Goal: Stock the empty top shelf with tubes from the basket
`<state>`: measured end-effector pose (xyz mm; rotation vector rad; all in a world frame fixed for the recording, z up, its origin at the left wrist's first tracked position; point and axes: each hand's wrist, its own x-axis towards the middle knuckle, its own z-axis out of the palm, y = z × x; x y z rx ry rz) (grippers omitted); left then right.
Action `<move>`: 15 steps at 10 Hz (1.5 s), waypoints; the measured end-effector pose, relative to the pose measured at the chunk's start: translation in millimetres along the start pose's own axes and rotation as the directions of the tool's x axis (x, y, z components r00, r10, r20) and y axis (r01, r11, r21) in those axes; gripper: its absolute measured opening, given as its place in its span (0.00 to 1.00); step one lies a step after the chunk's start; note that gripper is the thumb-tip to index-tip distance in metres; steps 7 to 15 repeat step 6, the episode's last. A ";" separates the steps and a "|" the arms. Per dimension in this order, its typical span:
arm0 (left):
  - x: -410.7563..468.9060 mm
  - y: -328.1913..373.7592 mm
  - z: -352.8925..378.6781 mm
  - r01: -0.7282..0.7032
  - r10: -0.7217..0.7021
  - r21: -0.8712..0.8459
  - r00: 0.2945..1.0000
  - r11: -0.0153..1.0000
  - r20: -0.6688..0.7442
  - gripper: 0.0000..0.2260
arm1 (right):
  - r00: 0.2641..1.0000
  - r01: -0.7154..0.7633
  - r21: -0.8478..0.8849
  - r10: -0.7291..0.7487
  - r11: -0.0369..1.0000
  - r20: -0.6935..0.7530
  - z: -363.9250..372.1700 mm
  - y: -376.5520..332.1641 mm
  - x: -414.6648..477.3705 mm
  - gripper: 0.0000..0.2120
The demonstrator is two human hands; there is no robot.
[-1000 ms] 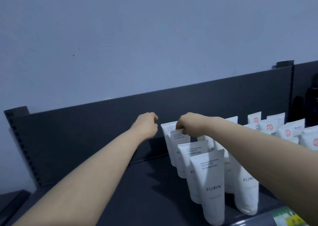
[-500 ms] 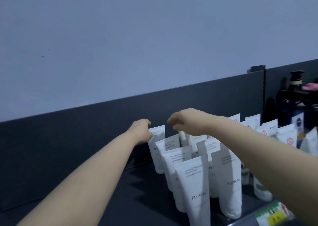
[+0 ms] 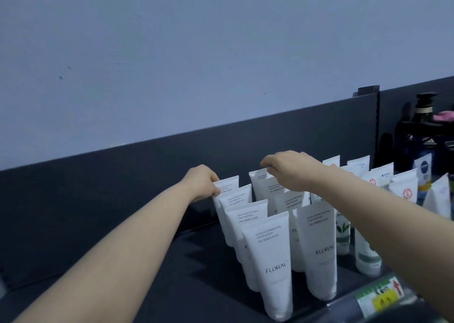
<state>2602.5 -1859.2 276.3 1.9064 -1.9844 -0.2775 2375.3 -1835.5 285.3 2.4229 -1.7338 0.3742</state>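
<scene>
Left hand [image 3: 202,184] curled, grip pinching the top edge of the farthest tube [image 3: 227,187] in the left row. Right hand [image 3: 288,169] above the right row, grip closed loosely on the far tube [image 3: 261,184] there. White tubes upright on the dark shelf [image 3: 196,273], right of centre.

- Dim, cool bluish light; colours look muted and flat.
- Soft shadows from the forearms fall on the dark shelf [image 3: 152,278].
- Print on the nearest white tubes [image 3: 272,261] reads clearly.
- The price label [image 3: 378,295] at the lower right is smeared and blurry.
- Straight edges bow slightly toward the corners.
</scene>
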 end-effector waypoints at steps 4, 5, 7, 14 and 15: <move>-44.4 11.2 -16.8 0.008 -0.003 0.053 0.997 0.999 -0.080 0.18 | 0.997 0.073 0.053 -0.074 0.996 0.018 -22.3 -5.5 -38.6 0.18; -75.7 18.5 -23.1 0.030 -0.021 0.099 0.995 0.995 -0.097 0.18 | 0.994 0.113 0.069 -0.112 0.991 -0.012 -26.3 -10.0 -58.4 0.18; -106.2 27.5 -29.0 0.069 -0.057 0.090 0.990 0.994 -0.132 0.19 | 0.987 0.162 0.088 -0.161 0.983 -0.017 -31.3 -12.0 -75.6 0.17; -106.2 27.5 -29.0 0.069 -0.057 0.090 0.990 0.994 -0.132 0.19 | 0.987 0.162 0.088 -0.161 0.983 -0.017 -31.3 -12.0 -75.6 0.17; -106.2 27.5 -29.0 0.069 -0.057 0.090 0.990 0.994 -0.132 0.19 | 0.987 0.162 0.088 -0.161 0.983 -0.017 -31.3 -12.0 -75.6 0.17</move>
